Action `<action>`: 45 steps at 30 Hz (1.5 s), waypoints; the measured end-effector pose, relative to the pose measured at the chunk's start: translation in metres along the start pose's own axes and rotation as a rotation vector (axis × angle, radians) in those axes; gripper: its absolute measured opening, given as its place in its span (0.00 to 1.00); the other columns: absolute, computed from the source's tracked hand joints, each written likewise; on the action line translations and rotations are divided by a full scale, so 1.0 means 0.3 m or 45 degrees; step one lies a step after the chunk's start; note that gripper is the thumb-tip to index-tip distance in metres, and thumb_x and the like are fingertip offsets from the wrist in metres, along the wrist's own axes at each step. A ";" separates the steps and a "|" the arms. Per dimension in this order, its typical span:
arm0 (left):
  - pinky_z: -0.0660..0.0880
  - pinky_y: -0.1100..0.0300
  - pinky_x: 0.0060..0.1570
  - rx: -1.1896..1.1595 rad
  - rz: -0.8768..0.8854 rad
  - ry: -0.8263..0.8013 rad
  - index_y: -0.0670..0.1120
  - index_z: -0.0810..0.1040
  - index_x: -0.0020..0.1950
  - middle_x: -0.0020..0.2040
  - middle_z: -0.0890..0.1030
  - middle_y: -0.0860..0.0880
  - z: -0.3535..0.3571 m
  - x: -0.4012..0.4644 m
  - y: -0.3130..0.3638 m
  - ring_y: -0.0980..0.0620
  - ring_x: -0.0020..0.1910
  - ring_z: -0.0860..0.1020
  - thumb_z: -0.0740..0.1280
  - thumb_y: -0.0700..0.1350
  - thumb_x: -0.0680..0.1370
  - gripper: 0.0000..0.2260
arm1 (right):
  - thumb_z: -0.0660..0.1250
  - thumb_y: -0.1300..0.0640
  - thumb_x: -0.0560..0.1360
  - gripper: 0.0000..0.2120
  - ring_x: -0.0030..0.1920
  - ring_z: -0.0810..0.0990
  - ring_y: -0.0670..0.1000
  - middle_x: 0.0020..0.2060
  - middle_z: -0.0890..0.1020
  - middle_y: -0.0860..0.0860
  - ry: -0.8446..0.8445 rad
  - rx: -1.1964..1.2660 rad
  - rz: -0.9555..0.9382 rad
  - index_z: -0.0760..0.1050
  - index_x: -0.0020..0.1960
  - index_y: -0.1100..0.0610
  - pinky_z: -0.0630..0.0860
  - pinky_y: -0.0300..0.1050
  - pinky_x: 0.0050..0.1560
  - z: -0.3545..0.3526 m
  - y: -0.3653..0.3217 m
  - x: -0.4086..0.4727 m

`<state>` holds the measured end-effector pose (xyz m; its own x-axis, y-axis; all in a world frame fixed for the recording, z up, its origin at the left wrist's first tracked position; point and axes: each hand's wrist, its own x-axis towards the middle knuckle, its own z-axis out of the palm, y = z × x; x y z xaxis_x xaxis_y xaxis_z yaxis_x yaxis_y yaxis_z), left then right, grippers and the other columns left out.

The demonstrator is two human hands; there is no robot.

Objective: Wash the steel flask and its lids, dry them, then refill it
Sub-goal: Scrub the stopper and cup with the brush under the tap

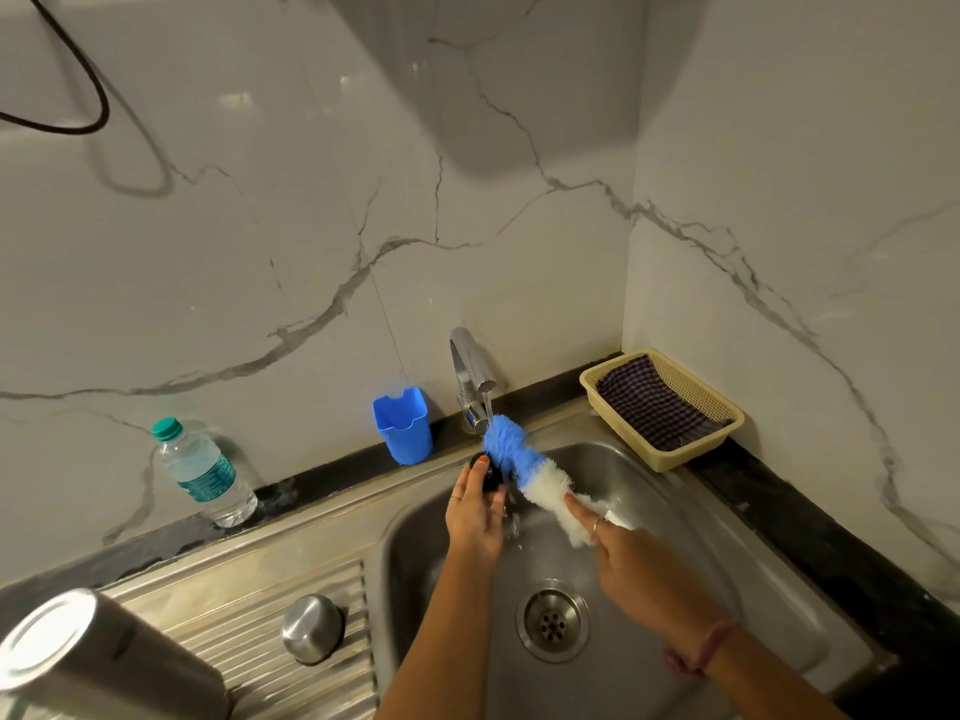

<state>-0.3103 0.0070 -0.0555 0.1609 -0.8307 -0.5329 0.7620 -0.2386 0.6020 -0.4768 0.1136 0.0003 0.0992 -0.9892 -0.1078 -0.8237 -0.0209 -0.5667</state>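
Setting: a steel sink (691, 517) in a corner of marble-patterned wall tiles, with a ribbed drainboard (249, 621) to its left.
Tap: the faucet (470, 368) runs a thin stream onto the blue end of the bottle brush (524, 472).
Left hand: the left hand (475, 511) pinches a small dark inner lid (488, 472) under the stream, touching the brush head.
Right hand: the right hand (631, 563) grasps the brush handle, forefinger stretched along the white bristles.
Flask: the steel flask (98, 662) lies on its side at the drainboard's near left corner, well apart from the hands.
Cup lid: the steel cup lid (311, 628) sits upside down on the drainboard.
Nearby: a blue plastic holder (402, 426), a water bottle (202, 472), a basket (670, 462) lined with checked cloth (654, 407).
Risk, lid: wet and likely soapy, the small lid could slip from the pinch and drop towards the drain (553, 623).
Risk, flask: lying on its side, it could roll off the drainboard if nudged.
Risk, splash: bristles flicking under the stream may spray the counter.
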 end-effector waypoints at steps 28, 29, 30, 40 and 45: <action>0.77 0.48 0.60 -0.253 0.009 0.085 0.37 0.74 0.58 0.62 0.77 0.36 0.085 -0.027 -0.036 0.42 0.60 0.78 0.64 0.41 0.81 0.09 | 0.54 0.62 0.80 0.29 0.26 0.66 0.45 0.27 0.68 0.46 -0.074 0.123 -0.003 0.53 0.75 0.39 0.66 0.37 0.27 -0.033 0.044 0.018; 0.75 0.46 0.63 -0.244 0.004 0.100 0.37 0.74 0.56 0.60 0.77 0.37 0.087 -0.024 -0.029 0.43 0.57 0.79 0.64 0.41 0.81 0.08 | 0.54 0.61 0.80 0.29 0.26 0.66 0.45 0.27 0.68 0.47 -0.070 0.129 -0.031 0.52 0.75 0.38 0.65 0.37 0.27 -0.031 0.044 0.010; 0.74 0.46 0.65 -0.226 -0.001 0.107 0.37 0.74 0.55 0.58 0.78 0.37 0.088 -0.020 -0.023 0.43 0.54 0.79 0.64 0.41 0.81 0.07 | 0.53 0.61 0.80 0.29 0.25 0.67 0.46 0.27 0.68 0.47 -0.073 0.122 -0.057 0.51 0.74 0.37 0.65 0.36 0.27 -0.028 0.044 0.000; 0.79 0.47 0.54 -0.248 -0.030 0.013 0.37 0.74 0.56 0.58 0.78 0.36 0.113 -0.023 -0.019 0.39 0.59 0.79 0.65 0.41 0.81 0.08 | 0.53 0.58 0.82 0.25 0.25 0.64 0.43 0.33 0.74 0.53 -0.027 0.299 -0.046 0.56 0.73 0.36 0.64 0.36 0.26 0.001 0.122 0.101; 0.76 0.44 0.60 -0.206 -0.025 0.044 0.37 0.75 0.54 0.56 0.80 0.37 0.109 0.000 -0.007 0.41 0.54 0.80 0.66 0.41 0.81 0.07 | 0.54 0.58 0.81 0.25 0.22 0.66 0.46 0.24 0.65 0.48 0.032 0.227 -0.131 0.50 0.70 0.34 0.62 0.36 0.26 0.018 0.103 0.027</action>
<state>-0.3325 -0.0090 -0.0375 0.1642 -0.8084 -0.5653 0.8558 -0.1682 0.4891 -0.4986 0.1055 -0.0226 0.1624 -0.9865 -0.0228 -0.6978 -0.0985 -0.7095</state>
